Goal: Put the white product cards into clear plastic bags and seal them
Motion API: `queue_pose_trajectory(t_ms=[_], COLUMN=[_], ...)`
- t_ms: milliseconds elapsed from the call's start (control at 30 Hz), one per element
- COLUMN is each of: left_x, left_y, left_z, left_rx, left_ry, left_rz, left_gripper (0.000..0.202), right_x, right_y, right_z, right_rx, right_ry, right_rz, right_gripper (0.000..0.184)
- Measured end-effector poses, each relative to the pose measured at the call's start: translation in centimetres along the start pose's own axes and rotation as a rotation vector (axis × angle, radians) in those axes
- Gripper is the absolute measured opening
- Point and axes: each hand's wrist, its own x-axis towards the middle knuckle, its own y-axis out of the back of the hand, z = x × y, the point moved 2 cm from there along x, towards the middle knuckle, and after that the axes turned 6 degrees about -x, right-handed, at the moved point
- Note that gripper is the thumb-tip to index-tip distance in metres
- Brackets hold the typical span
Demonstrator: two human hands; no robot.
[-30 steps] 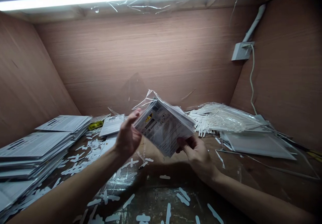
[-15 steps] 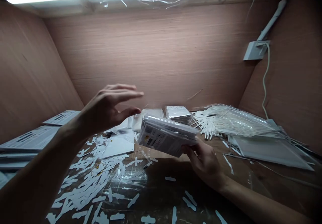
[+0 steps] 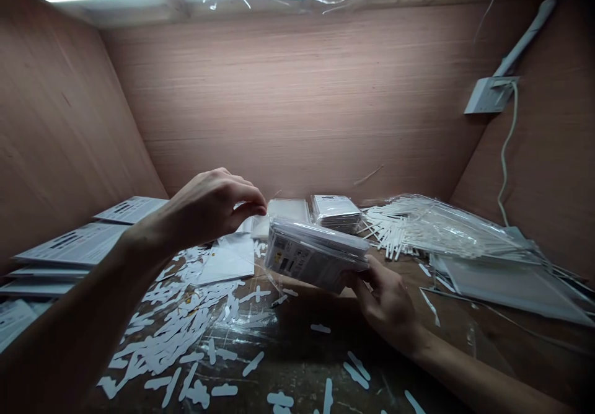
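Observation:
My right hand [image 3: 388, 299] grips the near right corner of a stack of thin flat packs [image 3: 316, 256], tilted above the table. Clear plastic shines along its top, and a printed label covers the side facing me. To the left and slightly higher, my left hand [image 3: 220, 206] is closed, thumb against fingertips, just beyond the stack's left end. Whatever it may pinch is too small to make out. Beneath it lies a white flat panel [image 3: 227, 262] among scattered white die-cut paper pieces [image 3: 179, 333].
Printed flat packs [image 3: 74, 246] are piled at the left. Against the back wall sits another wrapped stack [image 3: 335, 211]. White sticks [image 3: 390, 228] spill beside clear plastic bags [image 3: 446, 234] at right. A socket box [image 3: 491, 95] with a hanging cord is on the right wall.
My left hand has gone from spread fingers to a closed pinch, a little lower and nearer the stack. The right hand keeps its hold on the packs. The whole view has shifted slightly.

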Motion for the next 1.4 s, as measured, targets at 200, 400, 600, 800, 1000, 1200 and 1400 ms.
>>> queue_pose_trajectory(t_ms=[200, 400, 600, 800, 1000, 1200, 1400], left_x=[0.0, -0.8, 0.3, 0.0, -1.4, -1.3, -0.1], left_y=[-1.3, -0.7, -7.7, -17.0, -18.3, -17.8, -14.9], left_z=[2.2, 2.2, -0.3, 3.8, 5.5, 6.1, 4.8], left_rx=[-0.019, 0.061, -0.851, -1.685, -1.77, -1.817, -1.711], left_ry=[0.017, -0.125, 0.348, 0.679, 0.869, 0.895, 0.669], left_rz=[0.034, 0.892, 1.018, 0.476, 0.479, 0.478, 0.565], left_gripper=[0.002, 0.028, 0.046, 0.043, 0.038, 0.038, 0.041], right_x=[-0.1, 0.7, 1.7, 0.3, -0.2, 0.2, 0.4], right_y=[-0.1, -0.5, -1.9, -2.8, -3.1, -2.7, -2.2], right_z=[-0.3, 0.4, 1.3, 1.8, 1.8, 0.7, -1.2], right_rx=[0.069, 0.421, 0.756, 0.837, 0.831, 0.86, 0.902], right_ry=[-0.044, -0.266, -0.372, -0.439, -0.487, -0.478, -0.452], right_rz=[-0.029, 0.051, 0.095, -0.032, -0.053, -0.05, -0.058], right_gripper=[0.019, 0.027, 0.049, 0.047, 0.049, 0.046, 0.043])
